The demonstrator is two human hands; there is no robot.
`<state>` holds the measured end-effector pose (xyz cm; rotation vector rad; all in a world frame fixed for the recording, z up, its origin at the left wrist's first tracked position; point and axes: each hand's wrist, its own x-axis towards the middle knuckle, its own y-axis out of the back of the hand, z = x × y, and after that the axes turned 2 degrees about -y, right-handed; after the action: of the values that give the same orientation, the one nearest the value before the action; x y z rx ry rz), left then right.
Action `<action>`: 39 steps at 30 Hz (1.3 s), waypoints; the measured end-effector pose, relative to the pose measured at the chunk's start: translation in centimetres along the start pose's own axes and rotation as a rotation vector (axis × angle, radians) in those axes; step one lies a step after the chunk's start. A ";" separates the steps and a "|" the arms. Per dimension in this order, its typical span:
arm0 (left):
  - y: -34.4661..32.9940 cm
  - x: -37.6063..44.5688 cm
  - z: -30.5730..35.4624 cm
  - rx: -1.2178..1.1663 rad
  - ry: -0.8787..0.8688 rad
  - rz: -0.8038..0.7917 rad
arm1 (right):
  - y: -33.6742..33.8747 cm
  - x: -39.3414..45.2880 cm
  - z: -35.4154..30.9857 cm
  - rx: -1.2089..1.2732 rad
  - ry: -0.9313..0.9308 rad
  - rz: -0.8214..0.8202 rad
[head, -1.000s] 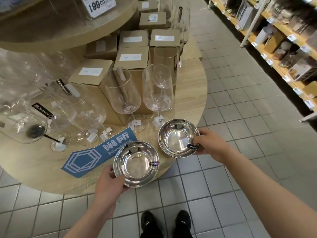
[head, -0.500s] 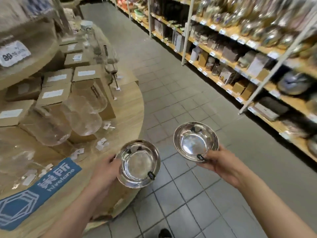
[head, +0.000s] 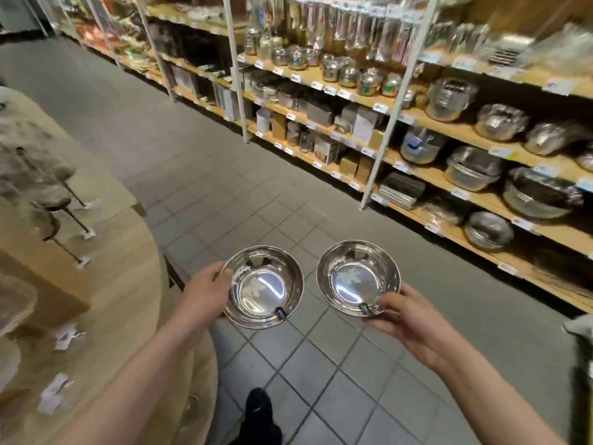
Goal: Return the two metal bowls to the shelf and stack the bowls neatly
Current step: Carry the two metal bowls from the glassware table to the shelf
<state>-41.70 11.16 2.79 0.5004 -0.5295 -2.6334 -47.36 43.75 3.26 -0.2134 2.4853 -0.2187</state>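
1. The long wooden shelving with white uprights (head: pixel 388 136) runs along the right of the grey tiled floor (head: pixel 199 162). Wrapped metal bowls and pans sit on its boards with price tags along the edges. It is well apart from both hands, so I judge this a carry, with nothing shelved or stacked yet.

2. The round wooden display table (head: pixel 106 284), at the left, carries stemmed glasses with paper tags (blurred here). The left forearm passes just beside its edge.

3. The left shiny round steel bowl (head: pixel 263 287) is held over the floor, mouth up and roughly level, a small dark sticker at its near rim. The right shiny round steel bowl (head: pixel 357 277), with a like sticker, is held just beside it without touching. Carried apart like this, I judge, they neither clank nor nest before reaching the shelf.

4. The left hand (head: pixel 205 290) grips its bowl at the left rim, thumb over the edge and the fingers hidden beneath, forearm stretched forward.

5. The right hand (head: pixel 407 319) pinches the near rim of its bowl, thumb on top by the sticker, fingers curled below, the wrist turned inward.
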 end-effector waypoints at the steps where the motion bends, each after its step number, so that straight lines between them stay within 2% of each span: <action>1: -0.2 1.3 0.5 0.000 -0.025 0.002 | -0.2 0.9 -0.3 0.009 0.002 0.012; 3: -0.4 4.2 1.5 -0.035 -0.044 -0.011 | -0.8 3.2 -1.2 0.013 0.013 0.039; 9: -0.1 13.6 6.0 -0.248 0.067 -0.095 | -3.8 10.4 -6.3 0.059 0.047 0.115; 17: -1.2 24.6 10.8 -0.285 0.168 -0.288 | -4.4 19.3 -12.2 0.084 0.096 0.183; 21: -3.8 30.4 13.0 -0.245 0.208 -0.311 | -3.7 25.1 -14.8 0.096 0.091 0.167; 25: -6.9 37.9 16.1 -0.230 0.169 -0.281 | -2.7 33.3 -19.3 0.088 0.103 0.127; 29: -9.3 45.9 19.8 -0.253 0.178 -0.157 | -2.0 41.6 -25.8 0.121 0.119 0.109; 34: -9.5 54.5 23.4 -0.310 0.197 -0.084 | -2.7 50.3 -34.0 0.115 0.107 0.044; 39: -9.4 63.4 25.5 -0.353 0.207 0.003 | -5.1 59.2 -39.5 0.103 0.092 -0.006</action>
<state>-109.31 -2.29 4.19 0.6442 0.0006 -2.5533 -117.49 30.79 1.29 -0.1708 2.5566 -0.3653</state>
